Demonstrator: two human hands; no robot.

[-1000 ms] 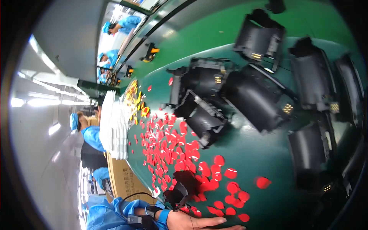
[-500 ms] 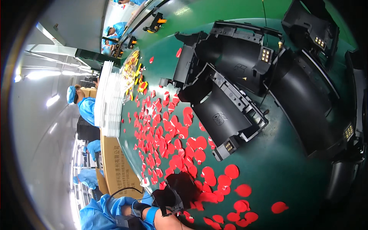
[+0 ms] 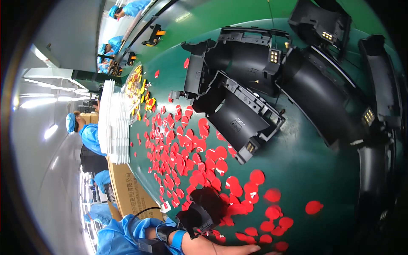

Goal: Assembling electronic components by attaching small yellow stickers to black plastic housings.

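My left hand (image 3: 229, 248) reaches in along the lower edge, low over the green table (image 3: 314, 178). Its thumb lies stretched out beside red round stickers (image 3: 266, 239); the other fingers are mostly cut off by the edge, so any hold is hidden. A blue strap (image 3: 177, 240) circles the wrist, and a black bracket-like device (image 3: 204, 212) sits on that forearm, covering part of the stickers. Many more red stickers (image 3: 180, 157) lie scattered and overlapping across the table. My right hand is outside the picture.
Black curved plastic housings (image 3: 238, 121) with gold contacts lie beyond the stickers, some overlapping. Along the left table side stand stacked white trays (image 3: 114, 123), a bag of yellow and red pieces (image 3: 135, 87) and a cardboard box (image 3: 129, 187). People in blue (image 3: 90, 138) are farther off.
The view has shifted a little, so the housings sit farther left. My left forearm has moved to the right, and the hand with its thumb has come into sight at the lower edge.
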